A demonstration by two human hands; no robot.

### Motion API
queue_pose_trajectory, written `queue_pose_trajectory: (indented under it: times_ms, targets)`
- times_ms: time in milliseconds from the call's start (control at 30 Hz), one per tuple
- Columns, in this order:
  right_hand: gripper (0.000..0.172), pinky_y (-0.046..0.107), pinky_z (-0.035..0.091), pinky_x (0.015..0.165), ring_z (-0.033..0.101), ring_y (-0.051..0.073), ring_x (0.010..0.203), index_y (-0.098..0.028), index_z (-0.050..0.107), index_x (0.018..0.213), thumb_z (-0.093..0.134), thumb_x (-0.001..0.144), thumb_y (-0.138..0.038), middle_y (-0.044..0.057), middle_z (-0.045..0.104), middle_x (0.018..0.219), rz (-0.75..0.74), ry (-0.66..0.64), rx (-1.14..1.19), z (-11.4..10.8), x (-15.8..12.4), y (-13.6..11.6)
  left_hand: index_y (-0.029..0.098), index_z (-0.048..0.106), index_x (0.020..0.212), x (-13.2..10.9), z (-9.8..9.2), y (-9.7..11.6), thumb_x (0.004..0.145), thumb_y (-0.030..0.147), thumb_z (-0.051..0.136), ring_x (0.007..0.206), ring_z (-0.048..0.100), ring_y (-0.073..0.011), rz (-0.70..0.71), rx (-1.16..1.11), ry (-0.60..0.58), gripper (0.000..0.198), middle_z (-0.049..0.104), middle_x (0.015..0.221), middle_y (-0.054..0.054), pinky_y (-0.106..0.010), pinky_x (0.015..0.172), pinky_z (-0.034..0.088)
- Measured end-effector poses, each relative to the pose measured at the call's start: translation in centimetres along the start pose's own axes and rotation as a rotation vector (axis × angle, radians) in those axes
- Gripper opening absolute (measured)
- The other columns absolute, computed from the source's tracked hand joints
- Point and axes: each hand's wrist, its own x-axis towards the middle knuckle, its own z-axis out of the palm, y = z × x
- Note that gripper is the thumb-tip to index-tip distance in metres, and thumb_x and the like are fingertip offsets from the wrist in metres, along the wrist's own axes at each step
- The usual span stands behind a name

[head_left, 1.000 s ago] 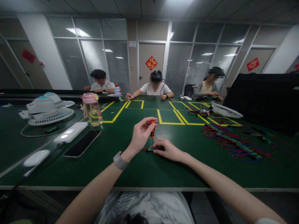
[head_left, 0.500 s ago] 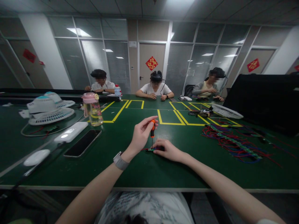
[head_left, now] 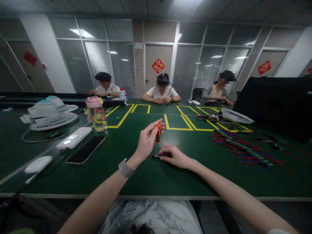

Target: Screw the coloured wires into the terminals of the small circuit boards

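Long green worktop (head_left: 136,182) marked with yellow tape boxes (head_left: 174,123), in an office room with glass partitions; three other people sit at the far edge. A pink-lidded clear bottle (head_left: 96,114) stands to the left, fill unclear, with coloured wires (head_left: 241,149) heaped to the right. Left hand (head_left: 146,141) fingers are wrapped round the upright orange screwdriver (head_left: 158,134), its tip down on the small circuit board (head_left: 157,156) mid-worktop, and right hand (head_left: 175,157) fingers are closed on the board, pinning it.
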Motion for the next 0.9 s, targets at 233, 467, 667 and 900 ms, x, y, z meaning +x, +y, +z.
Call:
queue_pose_trajectory:
  times_ms: [233,467,667,900]
  targets:
    - [0.015,0.029,0.048,0.079,0.060,0.017,0.084,-0.015,0.072,0.096,0.066,0.082,-0.017,0.006,0.064,0.091,-0.015,0.008,0.022,0.15,-0.12,0.33,0.022,0.072,0.102,-0.07,-0.28,-0.16,0.082,0.028,0.068,0.089,0.060,-0.0140,0.120,0.257,0.072,0.021,0.057,0.098,-0.004,-0.023,0.075,0.052]
    - [0.016,0.028,0.048,0.074,0.059,0.016,0.079,-0.015,0.072,0.097,0.065,0.083,-0.017,0.005,0.063,0.090,-0.001,0.002,0.017,0.06,-0.02,0.32,0.023,0.063,0.123,-0.03,-0.28,-0.49,0.095,0.025,0.045,0.115,0.058,-0.0183,0.094,0.167,0.010,0.033,0.058,0.128,-0.007,-0.033,0.100,0.046]
    - [0.015,0.028,0.048,0.073,0.059,0.016,0.078,-0.015,0.072,0.096,0.065,0.083,-0.017,0.005,0.063,0.089,-0.002,-0.003,0.008,0.02,-0.01,0.13,0.017,0.058,0.128,-0.15,0.05,-0.38,0.093,0.029,0.051,0.108,0.065,-0.0206,-0.006,0.002,0.003,0.038,0.063,0.126,-0.011,-0.037,0.095,0.052]
    - [0.016,0.031,0.048,0.081,0.061,0.018,0.085,-0.015,0.071,0.097,0.066,0.082,-0.016,0.006,0.065,0.091,-0.023,0.006,0.011,0.24,0.04,0.65,0.021,0.072,0.097,-0.19,-0.17,-0.17,0.082,0.024,0.068,0.091,0.061,-0.0144,0.156,0.260,0.077,0.016,0.060,0.097,-0.004,-0.024,0.078,0.052]
